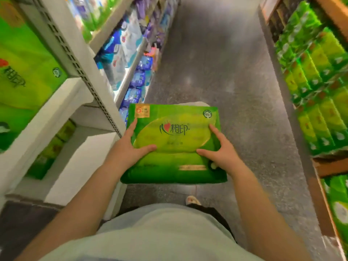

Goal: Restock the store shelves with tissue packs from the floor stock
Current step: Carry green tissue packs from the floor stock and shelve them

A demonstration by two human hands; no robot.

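I carry a green tissue pack point(175, 132) flat in front of my waist, above the aisle floor. My left hand point(130, 146) grips its left edge, thumb and forefinger on top, the other fingers hidden underneath. My right hand point(222, 149) grips the right edge the same way. The white store shelf point(62, 110) stands close on my left; its top level holds a large green pack point(24, 72) of the same brand. More green packs point(50, 147) lie on the level below. The pack in my hands hangs just right of the shelf's slotted upright point(105, 110).
Stacks of green tissue packs point(316, 76) line the right side of the aisle, with an open cardboard box point(327, 166) of more packs nearer me. Blue and purple packs point(135, 80) fill the left shelves farther on. Grey floor point(216, 63) runs ahead between them.
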